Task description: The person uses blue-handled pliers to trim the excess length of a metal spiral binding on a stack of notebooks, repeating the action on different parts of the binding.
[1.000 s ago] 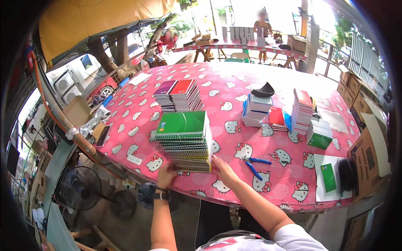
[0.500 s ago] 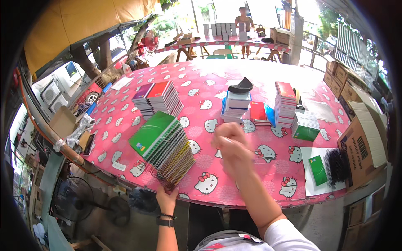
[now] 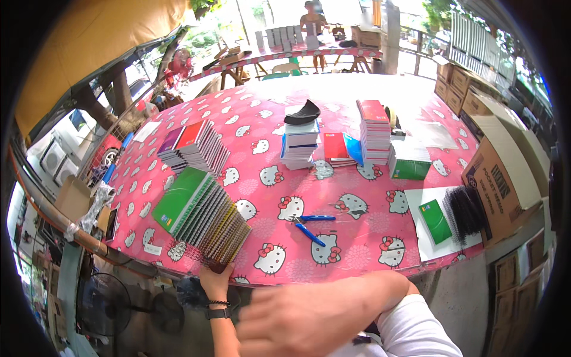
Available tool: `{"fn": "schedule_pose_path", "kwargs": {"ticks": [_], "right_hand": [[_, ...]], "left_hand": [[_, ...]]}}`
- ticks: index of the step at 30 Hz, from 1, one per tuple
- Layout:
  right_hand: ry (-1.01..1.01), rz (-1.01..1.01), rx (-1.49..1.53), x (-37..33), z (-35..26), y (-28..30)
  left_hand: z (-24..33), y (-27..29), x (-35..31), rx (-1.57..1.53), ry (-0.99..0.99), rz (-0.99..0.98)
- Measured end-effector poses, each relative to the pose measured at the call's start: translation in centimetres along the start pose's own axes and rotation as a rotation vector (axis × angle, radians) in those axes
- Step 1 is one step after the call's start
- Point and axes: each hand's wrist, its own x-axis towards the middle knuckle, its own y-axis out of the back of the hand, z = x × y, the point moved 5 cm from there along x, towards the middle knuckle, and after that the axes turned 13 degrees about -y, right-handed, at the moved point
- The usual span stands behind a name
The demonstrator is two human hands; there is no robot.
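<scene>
A long leaning stack of spiral notebooks (image 3: 205,214) with green covers lies at the left of the table, its coil edges toward me. My left hand (image 3: 215,284) grips the near end of that stack, fingers partly hidden beneath it. Close in front of my body, away from the table top, is my right hand (image 3: 285,318), smeared by motion; its fingers cannot be made out. Blue-handled pliers (image 3: 312,226) rest on the table with their handles spread, touched by neither hand.
Small notebooks stand in piles: red and purple (image 3: 196,146), white-edged with a black curved piece (image 3: 303,113) on top, tall red (image 3: 373,131), green (image 3: 410,159). At right, black coils (image 3: 464,214) and a green notebook (image 3: 436,221) lie beside a cardboard box (image 3: 505,178). A person (image 3: 313,24) stands beyond.
My right hand has drawn back from the table's middle toward my body, uncovering the pliers. My left hand stays at the notebook stack. The whole view has shifted slightly.
</scene>
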Motion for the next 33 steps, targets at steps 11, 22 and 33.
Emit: {"fn": "schedule_pose_path", "kwargs": {"ticks": [11,22,33], "right_hand": [[-1.221,0.318,-0.438,-12.8,21.3,-3.3],[-1.516,0.124,-0.523,-16.3,22.5,-6.4],[-0.894,0.515,0.423,-1.8,16.6,-7.3]], "left_hand": [[-3.4,-1.6,-0.6,0.032,-0.167,-0.055],[-0.6,3.9,-0.1,-0.105,-0.121,-0.242],[8.5,5.4,4.3,-0.405,-0.322,0.532]]}}
